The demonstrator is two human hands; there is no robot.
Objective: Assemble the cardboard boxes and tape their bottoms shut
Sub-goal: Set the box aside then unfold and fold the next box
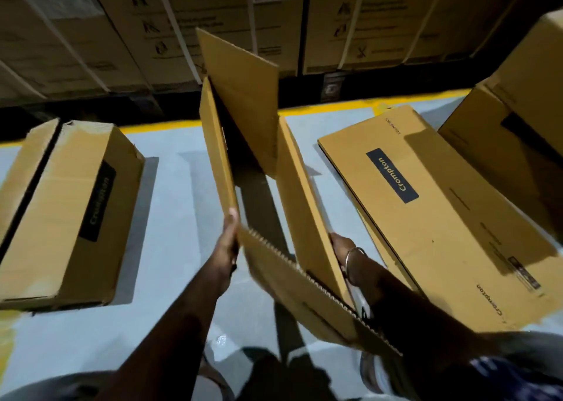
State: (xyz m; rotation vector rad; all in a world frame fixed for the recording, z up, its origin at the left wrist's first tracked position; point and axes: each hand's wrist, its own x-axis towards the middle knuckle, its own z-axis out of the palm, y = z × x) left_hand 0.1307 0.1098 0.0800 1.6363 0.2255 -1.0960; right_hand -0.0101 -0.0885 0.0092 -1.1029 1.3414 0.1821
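Now, the hands first: left hand [230, 240] grips the near edge of the box's left wall, fingers wrapped round the card. Right hand [341, 243] holds the near end of the right wall, thumb side showing, fingers hidden behind the panel; a bangle [353, 257] sits on that wrist. Between them the box [292, 181] is held up off the floor [170, 205], half opened, w/ a near flap [304, 281] folding across towards the person and a far flap [240, 92] standing up.

Handling, as I judge it: light, empty corrugated card, stiff along the panels but floppy at the creases, so it'll skew unless both walls are held. Best grip is at wall edges near the corners, not on the flaps, which bend. Edges can crush if pinched hard.

Further out: a made-up carton [70, 208] lies left on the floor, a flat stack [441, 214] just right of the box, more cartons [515, 120] far right, strapped crates [122, 31] behind.
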